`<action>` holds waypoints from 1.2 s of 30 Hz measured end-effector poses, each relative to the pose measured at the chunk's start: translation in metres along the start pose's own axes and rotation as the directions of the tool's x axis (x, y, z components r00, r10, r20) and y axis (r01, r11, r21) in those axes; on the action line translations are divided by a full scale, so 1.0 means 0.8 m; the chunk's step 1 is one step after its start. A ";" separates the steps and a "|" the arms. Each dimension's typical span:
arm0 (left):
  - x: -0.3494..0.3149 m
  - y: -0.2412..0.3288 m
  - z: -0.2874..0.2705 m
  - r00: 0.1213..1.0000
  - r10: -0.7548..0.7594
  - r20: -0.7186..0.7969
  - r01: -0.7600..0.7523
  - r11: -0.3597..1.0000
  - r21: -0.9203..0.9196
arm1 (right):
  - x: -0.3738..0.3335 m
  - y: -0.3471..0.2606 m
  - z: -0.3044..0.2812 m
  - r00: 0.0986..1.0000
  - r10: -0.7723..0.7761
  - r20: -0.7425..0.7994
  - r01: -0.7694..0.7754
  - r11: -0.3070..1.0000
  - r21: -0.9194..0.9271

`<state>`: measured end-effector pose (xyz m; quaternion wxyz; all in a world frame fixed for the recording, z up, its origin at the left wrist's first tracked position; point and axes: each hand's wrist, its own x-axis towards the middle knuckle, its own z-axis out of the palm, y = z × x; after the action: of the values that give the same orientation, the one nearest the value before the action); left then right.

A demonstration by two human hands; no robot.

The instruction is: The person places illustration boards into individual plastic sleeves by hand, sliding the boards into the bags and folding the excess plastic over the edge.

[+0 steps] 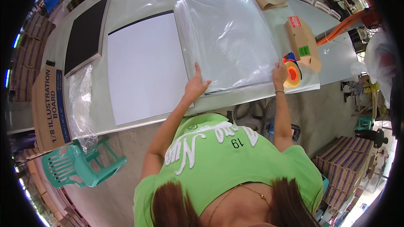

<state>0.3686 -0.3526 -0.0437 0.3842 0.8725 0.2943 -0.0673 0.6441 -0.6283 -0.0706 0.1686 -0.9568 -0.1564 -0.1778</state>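
The person's left hand (197, 85) touches the near left corner of a stack of clear plastic sheets (229, 38), thumb and forefinger spread wide. The right hand (279, 75) is at the near right corner, fingers bent; whether it pinches the plastic cannot be told. The stack lies on the table (99, 113), between a white sheet (147, 65) and a tape roll (297, 75).

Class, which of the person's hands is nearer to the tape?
Right. The right hand is just left of the tape; the left hand is farther left, at the plastic.
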 end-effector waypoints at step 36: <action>-0.357 -0.463 -0.371 0.514 -0.658 -0.550 0.820 0.565 0.090 | -0.201 -0.572 -0.010 0.951 -0.300 0.078 0.202 0.792 0.576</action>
<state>-0.1065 -0.0765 0.0268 0.0789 0.6985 0.7078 -0.0698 0.3346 -0.2602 -0.0046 0.4035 -0.8465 -0.3413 -0.0646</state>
